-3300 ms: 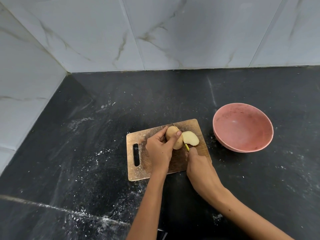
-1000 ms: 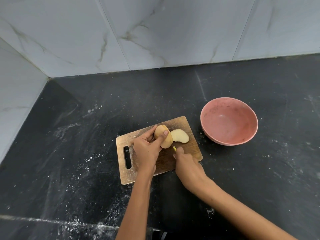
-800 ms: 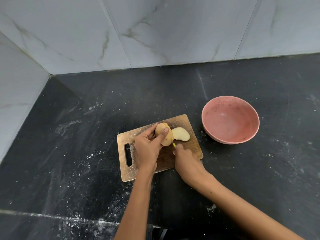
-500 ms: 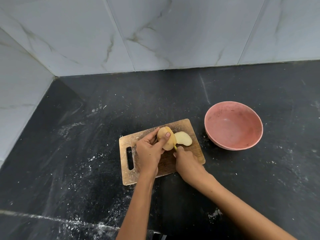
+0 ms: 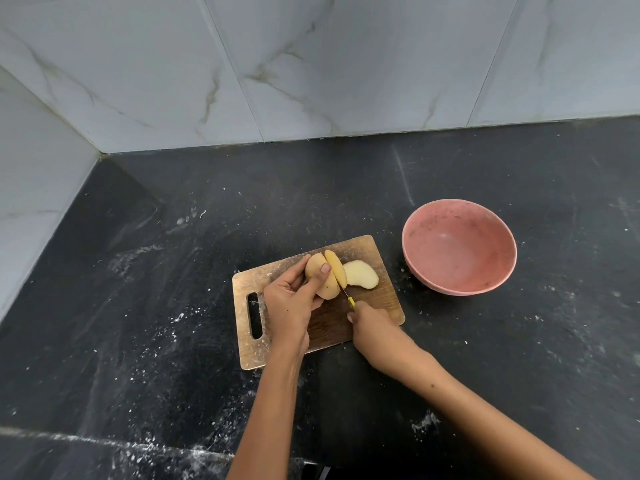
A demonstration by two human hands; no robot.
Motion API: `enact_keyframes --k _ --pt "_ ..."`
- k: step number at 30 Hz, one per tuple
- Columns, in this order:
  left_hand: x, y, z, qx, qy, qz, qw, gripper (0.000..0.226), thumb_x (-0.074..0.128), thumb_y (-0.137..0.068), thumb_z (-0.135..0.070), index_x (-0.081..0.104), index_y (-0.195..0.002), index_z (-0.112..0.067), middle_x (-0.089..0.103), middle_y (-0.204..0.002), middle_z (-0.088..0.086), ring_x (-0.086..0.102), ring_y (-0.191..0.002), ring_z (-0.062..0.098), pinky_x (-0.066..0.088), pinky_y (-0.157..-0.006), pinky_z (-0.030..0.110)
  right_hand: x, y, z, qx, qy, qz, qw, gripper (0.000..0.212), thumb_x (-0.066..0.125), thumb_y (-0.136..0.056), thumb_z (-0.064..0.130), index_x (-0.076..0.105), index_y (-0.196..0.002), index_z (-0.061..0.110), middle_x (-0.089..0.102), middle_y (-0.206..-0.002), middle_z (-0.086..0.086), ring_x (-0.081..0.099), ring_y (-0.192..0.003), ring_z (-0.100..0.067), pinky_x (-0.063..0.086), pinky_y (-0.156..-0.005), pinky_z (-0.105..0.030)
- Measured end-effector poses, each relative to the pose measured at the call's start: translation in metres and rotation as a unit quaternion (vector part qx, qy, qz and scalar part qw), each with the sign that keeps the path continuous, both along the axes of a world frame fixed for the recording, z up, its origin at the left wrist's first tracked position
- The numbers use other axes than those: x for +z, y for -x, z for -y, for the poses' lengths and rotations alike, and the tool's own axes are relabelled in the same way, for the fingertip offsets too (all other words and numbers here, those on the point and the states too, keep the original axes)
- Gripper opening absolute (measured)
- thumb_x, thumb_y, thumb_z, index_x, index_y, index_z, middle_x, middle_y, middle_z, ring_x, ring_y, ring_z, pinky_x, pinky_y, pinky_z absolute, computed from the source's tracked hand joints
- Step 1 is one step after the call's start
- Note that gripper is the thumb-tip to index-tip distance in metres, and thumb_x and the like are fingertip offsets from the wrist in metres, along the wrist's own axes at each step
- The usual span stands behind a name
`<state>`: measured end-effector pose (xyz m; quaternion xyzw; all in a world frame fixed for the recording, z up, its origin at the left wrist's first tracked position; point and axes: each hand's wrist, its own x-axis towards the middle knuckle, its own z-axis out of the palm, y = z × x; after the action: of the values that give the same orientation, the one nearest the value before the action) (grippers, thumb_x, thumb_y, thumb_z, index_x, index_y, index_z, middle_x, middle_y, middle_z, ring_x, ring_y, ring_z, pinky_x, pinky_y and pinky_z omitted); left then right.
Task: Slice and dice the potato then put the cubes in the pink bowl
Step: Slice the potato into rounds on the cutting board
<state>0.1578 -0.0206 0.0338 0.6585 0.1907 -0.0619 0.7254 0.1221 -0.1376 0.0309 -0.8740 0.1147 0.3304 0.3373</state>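
A potato (image 5: 317, 268) stands on a wooden cutting board (image 5: 329, 327). My left hand (image 5: 289, 306) grips the potato, forefinger over its top. A second slice (image 5: 336, 271) leans off the potato's right side, with the knife blade between them. An earlier slice (image 5: 360, 278) lies flat to the right. My right hand (image 5: 372, 327) holds the knife (image 5: 349, 299) by its yellow handle, blade mostly hidden by the potato. The pink bowl (image 5: 459, 245) sits empty to the right of the board.
The black counter (image 5: 173, 306) is dusted with white specks. Tiled walls (image 5: 311, 64) close the back and left side, meeting in a corner at the far left. The counter's front edge runs along the lower left.
The knife has cut through and a second slice now leans apart from the potato. Both hands stay in place on the board. The camera view shifted slightly.
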Motion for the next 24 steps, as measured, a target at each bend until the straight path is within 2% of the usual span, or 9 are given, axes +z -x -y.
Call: enact_keyframes --k 3,5,7,11,14,20,22,24 --pt "-0.001 0.000 -0.002 -0.005 0.011 -0.006 1.000 0.045 0.075 -0.079 -0.009 0.064 -0.122 -0.003 0.071 -0.111 0.008 0.068 -0.102 0.015 0.060 -0.077 0.041 -0.001 0.007 0.007 -0.007 -0.014 0.005 1.000 0.012 0.037 -0.103 0.024 0.044 -0.094 0.019 0.053 -0.097 -0.004 0.054 -0.085 -0.016 0.044 -0.072 -0.032" --pt "0.000 0.001 -0.002 -0.010 0.017 -0.006 1.000 0.044 0.074 -0.080 -0.008 0.063 -0.122 -0.003 0.071 -0.111 0.008 0.068 -0.101 0.014 0.060 -0.077 0.040 -0.003 0.010 0.009 -0.024 -0.036 0.009 0.999 0.018 0.038 -0.103 0.023 0.043 -0.086 0.021 0.058 -0.104 -0.005 0.058 -0.095 -0.017 0.049 -0.082 -0.034" --pt "0.000 0.001 -0.003 -0.011 0.019 -0.006 1.000 0.044 0.073 -0.080 -0.008 0.063 -0.123 -0.003 0.071 -0.111 0.008 0.068 -0.100 0.013 0.060 -0.075 0.038 -0.003 0.014 0.010 -0.037 -0.048 0.004 0.998 0.018 0.038 -0.103 0.024 0.044 -0.086 0.019 0.059 -0.108 -0.006 0.059 -0.100 -0.018 0.049 -0.089 -0.035" --pt "-0.002 0.002 -0.005 -0.009 0.028 -0.007 1.000 0.043 0.073 -0.080 -0.009 0.064 -0.122 -0.005 0.070 -0.112 0.007 0.069 -0.098 0.011 0.060 -0.070 0.033 -0.006 0.026 0.018 -0.049 -0.031 -0.008 0.998 0.023 0.036 -0.103 0.027 0.043 -0.083 0.019 0.053 -0.096 -0.008 0.053 -0.086 -0.019 0.043 -0.074 -0.033" --pt "-0.003 0.003 -0.005 -0.011 0.024 -0.002 1.000 0.045 0.074 -0.079 -0.011 0.064 -0.122 -0.006 0.070 -0.113 0.007 0.068 -0.100 0.012 0.060 -0.069 0.032 -0.002 0.033 0.021 -0.045 -0.026 -0.014 0.999 0.020 0.036 -0.104 0.027 0.048 -0.099 0.012 0.052 -0.096 -0.008 0.052 -0.084 -0.020 0.040 -0.071 -0.031" --pt "-0.008 0.005 -0.008 -0.039 -0.027 0.053 0.997 0.043 0.074 -0.079 -0.015 0.063 -0.121 -0.018 0.068 -0.118 0.002 0.067 -0.103 0.011 0.060 -0.072 0.034 0.022 0.038 0.029 -0.015 -0.006 0.063 0.998 0.031 0.033 -0.104 0.030 0.039 -0.074 0.023 0.049 -0.077 0.002 0.050 -0.076 -0.018 0.038 -0.068 -0.030" --pt "-0.009 0.008 -0.007 -0.067 -0.051 0.086 0.993 0.048 0.075 -0.076 -0.022 0.063 -0.123 -0.020 0.066 -0.121 0.001 0.064 -0.109 0.013 0.060 -0.075 0.036 0.025 0.031 0.031 -0.028 -0.010 0.084 0.996 0.033 0.033 -0.104 0.032 0.039 -0.073 0.025 0.049 -0.076 0.003 0.050 -0.073 -0.015 0.039 -0.066 -0.031" --pt "-0.011 0.010 -0.009 -0.090 -0.081 0.115 0.986 0.059 0.079 -0.069 -0.027 0.063 -0.125 -0.017 0.065 -0.124 0.001 0.061 -0.116 0.015 0.057 -0.084 0.039 0.023 0.024 0.029 -0.035 -0.015 0.096 0.995 0.032 0.033 -0.104 0.034 0.039 -0.074 0.026 0.049 -0.075 0.004 0.048 -0.069 -0.010 0.039 -0.063 -0.027"
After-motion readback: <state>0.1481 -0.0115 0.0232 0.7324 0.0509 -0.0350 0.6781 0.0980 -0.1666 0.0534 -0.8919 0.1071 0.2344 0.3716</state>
